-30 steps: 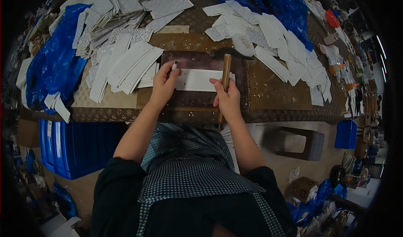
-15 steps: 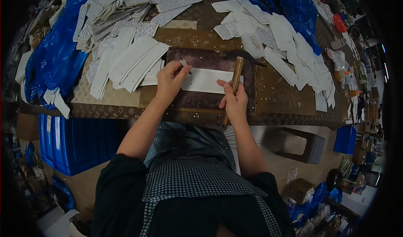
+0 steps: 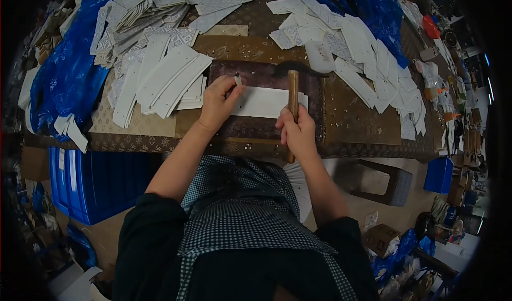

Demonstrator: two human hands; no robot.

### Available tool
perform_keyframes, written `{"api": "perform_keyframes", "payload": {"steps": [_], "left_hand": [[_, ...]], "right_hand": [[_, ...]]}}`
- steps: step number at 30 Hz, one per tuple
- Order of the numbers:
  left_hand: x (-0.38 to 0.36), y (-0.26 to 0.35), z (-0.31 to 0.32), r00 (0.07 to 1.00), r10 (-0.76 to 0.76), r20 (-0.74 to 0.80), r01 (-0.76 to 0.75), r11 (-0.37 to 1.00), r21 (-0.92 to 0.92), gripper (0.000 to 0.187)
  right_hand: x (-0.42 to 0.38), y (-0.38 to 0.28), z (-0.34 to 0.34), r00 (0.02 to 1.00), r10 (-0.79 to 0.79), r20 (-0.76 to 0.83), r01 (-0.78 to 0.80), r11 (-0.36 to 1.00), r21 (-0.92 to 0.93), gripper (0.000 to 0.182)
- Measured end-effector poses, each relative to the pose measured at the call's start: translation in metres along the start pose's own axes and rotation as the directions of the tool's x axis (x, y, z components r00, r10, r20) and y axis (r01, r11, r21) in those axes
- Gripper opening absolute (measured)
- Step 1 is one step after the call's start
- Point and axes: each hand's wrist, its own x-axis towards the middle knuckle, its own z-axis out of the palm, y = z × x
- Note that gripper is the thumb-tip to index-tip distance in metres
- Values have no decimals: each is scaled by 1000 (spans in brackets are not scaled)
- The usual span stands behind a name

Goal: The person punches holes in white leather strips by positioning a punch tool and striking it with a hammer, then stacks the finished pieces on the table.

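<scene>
On a dark red worn mat [image 3: 256,72] lies a white rectangular piece [image 3: 261,102]. My left hand [image 3: 220,99] is at its left end, thumb and forefinger pinching a small pale object [image 3: 238,80] with a dark tip. My right hand [image 3: 298,127] is wrapped round the wooden handle [image 3: 293,95] of a hammer, over the right end of the white piece. The dark curved hammer head [image 3: 301,67] is at the far end of the handle, near the mat's back edge.
Piled white patterned pieces [image 3: 170,82] lie at left, and more [image 3: 368,61] at right. Blue plastic sheets [image 3: 69,71] flank them. Tiny studs dot the board [image 3: 357,122]. Below the table are a blue crate [image 3: 96,183] and a stool [image 3: 397,186].
The hammer has turned more upright in my right hand, its head shifting slightly left. My left hand and the small object have moved slightly, and the object is tilted differently.
</scene>
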Motion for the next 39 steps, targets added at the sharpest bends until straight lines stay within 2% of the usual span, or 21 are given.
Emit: {"api": "perform_keyframes", "payload": {"steps": [3,5,8,11,12,15,18,19,20,21,24,25,26,27,29,30,32,35,37,39], "left_hand": [[-1,1,1,998,54,18,-55,996,66,12],[0,0,2,998,63,22,-65,996,69,13],[-1,0,3,995,97,-1,-96,994,55,13],[-2,-6,6,992,124,-18,-123,991,60,13],[-3,-6,5,991,133,-18,-131,988,76,13],[-5,-5,3,995,104,3,-104,992,64,13],[-4,-11,7,987,160,-31,-159,987,36,13],[-3,-11,8,987,157,-34,-156,987,48,13],[-3,-12,8,988,153,-31,-151,987,61,13],[-3,-12,8,988,153,-28,-151,986,76,14],[-4,-10,7,996,93,-2,-93,993,76,14],[-3,-10,6,996,94,-1,-94,993,78,14],[-3,-9,6,996,93,1,-93,992,81,14],[-4,-9,6,996,91,3,-91,992,82,14],[-8,-10,7,993,117,-10,-116,992,52,15],[-4,-9,6,991,133,-26,-132,990,40,15],[-7,-8,6,998,68,-9,-67,997,37,16],[-4,-6,8,999,47,2,-47,998,32,16],[-1,0,5,999,44,13,-44,999,18,17],[-1,-6,7,997,72,10,-71,997,-40,18]], "right_hand": [[-14,-75,-4,975,-69,210,92,991,-99,20],[-24,-130,-1,963,-160,215,183,979,-93,21],[-30,-166,7,842,-508,180,521,853,-31,19],[-28,-159,16,902,-398,169,430,865,-257,21],[-21,-144,12,943,-270,196,330,840,-430,20],[-11,-128,0,956,14,295,180,765,-619,23],[-23,-153,-3,963,-96,252,232,773,-591,26],[-32,-168,4,942,-245,228,325,829,-454,26],[-41,-183,11,908,-381,176,419,855,-308,26],[-44,-192,11,828,-537,160,560,802,-208,29],[-34,-187,16,668,-731,138,725,681,101,29],[-36,-172,18,803,-589,92,591,807,0,25],[-26,-146,15,813,-555,178,582,752,-309,24],[-15,-121,10,832,-497,248,537,608,-585,23],[-13,-93,-6,922,-189,337,371,678,-635,24],[-13,-97,-6,951,-115,286,268,765,-585,25],[-27,-100,-6,979,82,185,11,892,-451,26],[-20,-74,-3,993,50,107,-22,969,-246,27],[-7,-46,8,998,-50,29,53,992,-112,26],[3,-18,11,999,-53,-7,52,996,-74,28]]}}
